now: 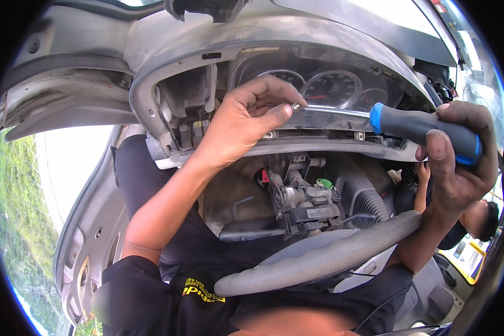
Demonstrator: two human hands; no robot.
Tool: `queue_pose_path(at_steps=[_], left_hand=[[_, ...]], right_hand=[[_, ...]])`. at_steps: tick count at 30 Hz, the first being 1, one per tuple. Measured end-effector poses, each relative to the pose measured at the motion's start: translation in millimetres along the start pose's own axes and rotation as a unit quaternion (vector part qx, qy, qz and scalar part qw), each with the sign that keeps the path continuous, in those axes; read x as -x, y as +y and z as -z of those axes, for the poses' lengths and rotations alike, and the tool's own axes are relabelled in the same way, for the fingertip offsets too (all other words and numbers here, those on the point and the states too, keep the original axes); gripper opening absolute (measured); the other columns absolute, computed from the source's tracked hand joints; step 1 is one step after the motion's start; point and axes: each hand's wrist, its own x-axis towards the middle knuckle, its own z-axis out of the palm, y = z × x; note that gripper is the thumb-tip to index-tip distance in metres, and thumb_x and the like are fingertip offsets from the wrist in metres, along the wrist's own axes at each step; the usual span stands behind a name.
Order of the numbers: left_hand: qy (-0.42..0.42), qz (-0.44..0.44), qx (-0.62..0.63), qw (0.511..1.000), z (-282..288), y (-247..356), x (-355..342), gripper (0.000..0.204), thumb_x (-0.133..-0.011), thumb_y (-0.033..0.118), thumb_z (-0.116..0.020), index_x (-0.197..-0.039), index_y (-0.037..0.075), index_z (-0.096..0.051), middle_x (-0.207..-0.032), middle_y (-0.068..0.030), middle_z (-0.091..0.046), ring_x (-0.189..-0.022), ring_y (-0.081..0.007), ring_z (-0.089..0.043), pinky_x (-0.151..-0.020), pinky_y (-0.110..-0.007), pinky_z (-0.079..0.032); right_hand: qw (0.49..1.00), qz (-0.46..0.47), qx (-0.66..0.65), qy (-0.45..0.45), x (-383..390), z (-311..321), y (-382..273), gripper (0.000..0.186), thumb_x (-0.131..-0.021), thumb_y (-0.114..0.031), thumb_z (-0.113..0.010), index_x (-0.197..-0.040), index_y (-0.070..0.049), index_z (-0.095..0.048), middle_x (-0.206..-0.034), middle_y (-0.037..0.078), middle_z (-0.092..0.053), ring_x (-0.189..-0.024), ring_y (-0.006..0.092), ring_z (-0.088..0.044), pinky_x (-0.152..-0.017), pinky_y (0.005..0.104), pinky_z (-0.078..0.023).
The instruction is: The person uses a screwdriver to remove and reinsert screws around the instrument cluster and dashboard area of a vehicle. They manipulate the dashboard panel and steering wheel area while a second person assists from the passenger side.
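Observation:
My right hand (463, 176) is wrapped round the dark grey and blue handle of a screwdriver (411, 127). Its metal shaft points left, across the front of the instrument cluster (333, 89). At the shaft's tip, the thumb and forefinger of my left hand (243, 115) pinch a small metal screw (296, 107). The screw seems to touch the tip. Both hands are raised in front of the opened dashboard surround (246, 150). Below them the steering column (308, 204) is exposed, with its switches and wiring showing.
A grey steering wheel (325, 260) lies tilted across my lap, between my forearms. A ribbed black boot (371, 201) stands right of the column. On the left is the open door (87, 241). Another person's arm (421, 187) shows at the right.

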Motion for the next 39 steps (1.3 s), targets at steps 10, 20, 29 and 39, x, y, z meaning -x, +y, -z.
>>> queue_pose_path(at_steps=[10, 20, 29, 39], left_hand=[[-0.048, -0.077, -0.225, 0.97, 6.2, 19.4, 0.1, 0.026, -0.099, 0.009, -0.074, -0.124, 0.003, -0.069, -0.122, -0.0075, -0.073, -0.114, -0.0182, -0.071, -0.101, -0.038, -0.056], [-0.049, -0.164, -0.4, 0.9, 12.9, 18.1, -0.6, 0.026, -0.095, 0.009, -0.073, -0.121, 0.008, -0.071, -0.116, -0.0105, -0.075, -0.11, -0.033, -0.072, -0.096, -0.043, -0.057], [-0.084, -0.17, -0.421, 0.887, 19.9, 16.3, -1.5, 0.027, -0.095, 0.007, -0.072, -0.121, 0.007, -0.069, -0.112, -0.0129, -0.075, -0.108, -0.0351, -0.072, -0.092, -0.046, -0.056], [-0.121, -0.118, -0.428, 0.888, 21.7, 14.2, -1.5, 0.031, -0.095, 0.008, -0.072, -0.126, 0.009, -0.069, -0.113, -0.0112, -0.076, -0.107, -0.0343, -0.073, -0.093, -0.044, -0.057]], right_hand=[[0.993, 0.005, -0.058, -0.107, -0.4, -11.6, 6.0, 0.034, -0.091, -0.003, -0.079, -0.121, 0.003, -0.063, -0.109, 0.015, -0.066, -0.102, 0.0251, -0.066, -0.091, 0.0356, -0.051], [0.995, 0.021, -0.042, -0.089, 0.9, -8.1, 9.4, 0.035, -0.085, 0.0, -0.075, -0.118, 0.003, -0.063, -0.108, 0.017, -0.065, -0.102, 0.0267, -0.064, -0.094, 0.0375, -0.05], [0.989, 0.029, -0.055, -0.138, -1.7, -9.7, 12.5, 0.037, -0.081, 0.003, -0.071, -0.116, 0.002, -0.063, -0.111, 0.018, -0.064, -0.103, 0.028, -0.065, -0.096, 0.0401, -0.052], [0.982, 0.043, -0.042, -0.181, -7.3, -13.3, 16.3, 0.037, -0.076, 0.002, -0.07, -0.112, 0.0, -0.063, -0.109, 0.019, -0.065, -0.099, 0.0281, -0.068, -0.089, 0.0408, -0.056]])
